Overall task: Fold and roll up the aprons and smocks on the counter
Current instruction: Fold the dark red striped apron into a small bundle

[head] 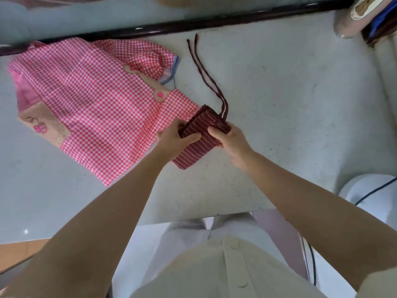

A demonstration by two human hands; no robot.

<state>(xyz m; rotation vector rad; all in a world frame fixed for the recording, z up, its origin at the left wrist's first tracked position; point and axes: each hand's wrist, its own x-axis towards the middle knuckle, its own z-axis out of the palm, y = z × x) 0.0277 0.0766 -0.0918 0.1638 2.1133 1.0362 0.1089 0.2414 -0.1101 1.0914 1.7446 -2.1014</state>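
Both hands grip a maroon striped apron (193, 145), partly rolled: left hand (174, 139), right hand (231, 139). Its ties (206, 76) trail across the counter (290, 93) beside a pink gingham smock (96, 100).

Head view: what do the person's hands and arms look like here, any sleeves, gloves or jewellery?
Both the left hand and the right hand are bare: no gloves, rings or watch show. The forearms are uncovered, with no sleeve on them. Below them, the person wears a cream buttoned garment.
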